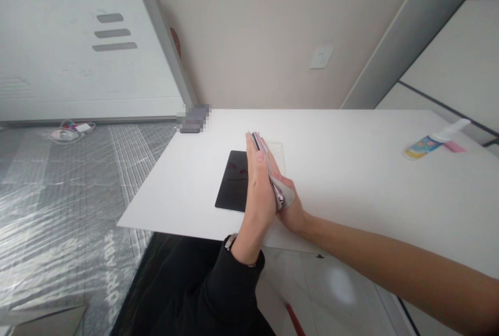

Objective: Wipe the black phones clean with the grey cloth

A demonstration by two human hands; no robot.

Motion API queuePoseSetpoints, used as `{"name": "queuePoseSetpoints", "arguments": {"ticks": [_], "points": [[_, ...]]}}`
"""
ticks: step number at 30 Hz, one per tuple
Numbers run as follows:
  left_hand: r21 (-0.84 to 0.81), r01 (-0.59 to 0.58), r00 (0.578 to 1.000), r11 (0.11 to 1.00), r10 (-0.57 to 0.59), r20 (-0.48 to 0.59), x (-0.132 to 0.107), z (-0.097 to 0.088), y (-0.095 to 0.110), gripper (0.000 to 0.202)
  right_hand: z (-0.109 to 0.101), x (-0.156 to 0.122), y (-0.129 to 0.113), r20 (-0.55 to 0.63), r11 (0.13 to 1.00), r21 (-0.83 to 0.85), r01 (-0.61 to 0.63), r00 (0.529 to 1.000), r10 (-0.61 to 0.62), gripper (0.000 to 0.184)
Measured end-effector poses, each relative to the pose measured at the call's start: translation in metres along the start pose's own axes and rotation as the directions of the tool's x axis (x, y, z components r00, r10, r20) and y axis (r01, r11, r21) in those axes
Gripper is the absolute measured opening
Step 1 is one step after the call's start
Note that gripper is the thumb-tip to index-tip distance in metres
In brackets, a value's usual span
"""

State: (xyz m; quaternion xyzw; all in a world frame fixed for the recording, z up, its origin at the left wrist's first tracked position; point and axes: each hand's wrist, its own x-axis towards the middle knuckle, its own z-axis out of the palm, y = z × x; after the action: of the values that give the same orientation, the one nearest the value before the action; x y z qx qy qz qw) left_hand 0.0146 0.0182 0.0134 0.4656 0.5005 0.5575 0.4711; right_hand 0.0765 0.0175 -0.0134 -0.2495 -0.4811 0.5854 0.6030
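Observation:
Above the white table, my left hand (258, 182) and my right hand (293, 212) press a thin phone (278, 191) upright between them. Only its shiny pinkish edge shows; both faces are hidden. A light grey cloth (288, 196) lies around the phone and sticks out by my right thumb. My left fingers are stretched along one side, while the right hand supports the other side from below. Under the hands lies a glossy black flat slab (231, 188), partly covered by my left hand. Just behind my fingers is a clear phone case (279, 150).
A spray bottle with a blue and yellow label (424, 146) lies at the right, over a pink piece (455, 146). A blurred dark object (194, 119) sits at the table's (163, 190) back left corner. Left of the table is a plastic-covered mattress (70, 211).

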Motion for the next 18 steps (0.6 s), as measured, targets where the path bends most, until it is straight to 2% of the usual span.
{"name": "queuePoseSetpoints", "arguments": {"ticks": [3,7,9,15,18], "points": [[-0.043,-0.007,1.0,0.999,0.007,-0.015,-0.005,0.002,-0.003,0.06,-0.001,0.002,-0.003,0.05,0.999,-0.042,0.013,0.999,-0.01,0.058],[-0.051,0.002,1.0,0.999,-0.002,-0.014,-0.013,0.011,-0.007,0.062,-0.001,0.008,-0.004,0.011,0.997,-0.01,-0.073,0.997,0.073,0.064],[-0.054,0.001,1.0,0.999,-0.003,-0.026,-0.014,0.012,-0.006,0.063,-0.001,0.007,-0.003,0.002,0.997,-0.012,-0.074,0.997,0.074,0.065],[-0.061,-0.005,0.998,0.998,0.002,-0.058,-0.001,0.0,0.002,0.062,0.0,-0.004,-0.003,0.136,0.984,-0.17,0.059,0.99,-0.036,0.065],[-0.048,-0.068,0.997,0.997,0.066,-0.038,0.005,-0.007,-0.001,0.062,0.0,-0.007,-0.006,0.165,0.969,-0.233,0.085,0.985,-0.046,0.067]]}}
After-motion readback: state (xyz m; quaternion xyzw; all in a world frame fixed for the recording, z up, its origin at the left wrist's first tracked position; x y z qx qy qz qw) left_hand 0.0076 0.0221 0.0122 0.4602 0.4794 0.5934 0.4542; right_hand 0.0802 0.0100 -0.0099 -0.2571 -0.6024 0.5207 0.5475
